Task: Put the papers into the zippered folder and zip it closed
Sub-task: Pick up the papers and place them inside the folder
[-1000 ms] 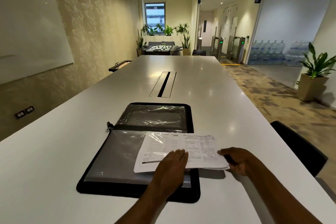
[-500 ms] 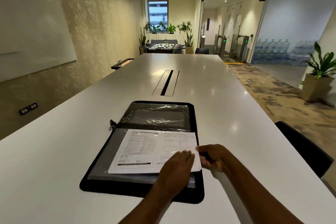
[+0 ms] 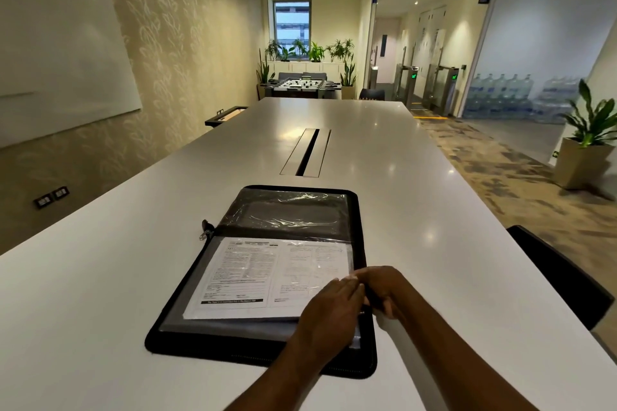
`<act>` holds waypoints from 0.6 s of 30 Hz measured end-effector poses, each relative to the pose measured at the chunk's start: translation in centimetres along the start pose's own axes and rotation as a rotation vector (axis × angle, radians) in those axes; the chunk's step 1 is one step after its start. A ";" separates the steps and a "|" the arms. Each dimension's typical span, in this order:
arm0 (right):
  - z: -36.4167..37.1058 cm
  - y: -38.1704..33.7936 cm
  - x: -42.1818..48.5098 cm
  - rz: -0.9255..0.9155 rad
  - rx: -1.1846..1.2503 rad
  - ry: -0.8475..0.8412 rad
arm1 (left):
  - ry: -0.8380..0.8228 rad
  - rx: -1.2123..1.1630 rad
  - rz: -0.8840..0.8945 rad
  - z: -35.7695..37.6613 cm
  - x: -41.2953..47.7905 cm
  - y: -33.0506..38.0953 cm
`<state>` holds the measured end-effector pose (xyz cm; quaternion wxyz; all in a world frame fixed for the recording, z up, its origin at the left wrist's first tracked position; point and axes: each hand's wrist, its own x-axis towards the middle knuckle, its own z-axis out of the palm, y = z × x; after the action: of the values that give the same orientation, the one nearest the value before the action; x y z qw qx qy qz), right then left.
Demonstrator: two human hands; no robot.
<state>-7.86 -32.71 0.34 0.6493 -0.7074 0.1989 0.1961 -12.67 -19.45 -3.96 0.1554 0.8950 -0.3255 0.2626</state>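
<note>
- Lying open on the table (image 3: 100,294), the folder (image 3: 213,340) holds the papers (image 3: 263,280) on its near half, apparently under the clear sleeve.
- Left hand (image 3: 329,314) rests flat, fingers together, on the papers' 4 o'clock corner.
- Right hand (image 3: 384,290) sits at the folder's 3 o'clock edge, curled; whether it pinches anything I cannot tell.
- Risk: a sheet edge left proud at 3 o'clock could catch in the zipper teeth.
- Zipper pull (image 3: 206,233) lies at 9 o'clock, well apart from both hands; closing the far half carelessly could crease the papers.
</note>
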 end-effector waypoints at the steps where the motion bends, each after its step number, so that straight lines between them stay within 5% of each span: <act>1: -0.2 0.0 -0.3 -0.007 -0.019 0.002 | -0.006 0.014 0.005 0.1 0.0 0.0; 5: -0.9 0.3 -2.1 -0.092 -0.138 0.117 | -0.151 -0.130 -0.054 0.0 -0.1 0.1; 9: -0.6 2.6 -4.4 -0.203 -0.375 0.200 | -0.084 -0.342 -0.411 -1.0 -1.5 -2.8; 14: 1.6 4.4 -6.6 -0.296 -0.556 0.206 | -0.191 0.290 -0.802 -3.7 -4.9 -11.9; 18: 3.2 4.2 -7.7 -0.294 -0.672 0.139 | -0.214 0.348 -1.139 -6.7 -7.2 -15.3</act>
<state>-16.66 -29.60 0.69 0.3868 -0.9138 0.0635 0.1067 -9.66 -1.51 -4.29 0.0891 0.9622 0.2386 0.0963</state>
